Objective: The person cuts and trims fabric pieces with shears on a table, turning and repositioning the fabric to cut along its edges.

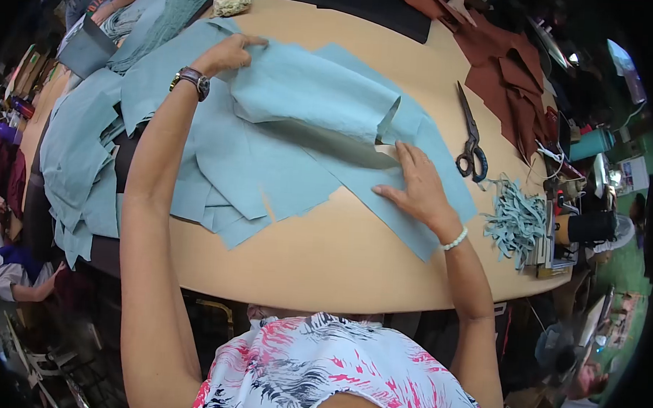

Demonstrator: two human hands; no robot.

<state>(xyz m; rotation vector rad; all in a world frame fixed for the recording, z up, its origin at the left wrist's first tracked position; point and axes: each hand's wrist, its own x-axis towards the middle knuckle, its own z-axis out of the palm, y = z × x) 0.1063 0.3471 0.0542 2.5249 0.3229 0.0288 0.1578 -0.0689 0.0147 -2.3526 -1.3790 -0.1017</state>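
A light blue sheet of leather or cloth (314, 92) is raised and partly folded over above the table, with a dark gap beneath its near edge. My left hand (232, 54), wearing a watch, is closed on the sheet's upper left corner. Lower right, my right hand (416, 188) has thumb and fingers apart; its fingertips lie at the sheet's right end, over another flat blue piece (406, 230). More blue pieces (269, 175) overlap under and left of the raised sheet. Black-handled scissors (469, 138) lie to the right of my right hand.
Cut blue strips (517, 221) are heaped at the table's right edge. Brown pieces (506, 80) lie at the upper right, beside a co-worker's hand (461, 6). A black sheet (359, 5) is at the far side. Blue pieces (82, 147) hang over the left edge.
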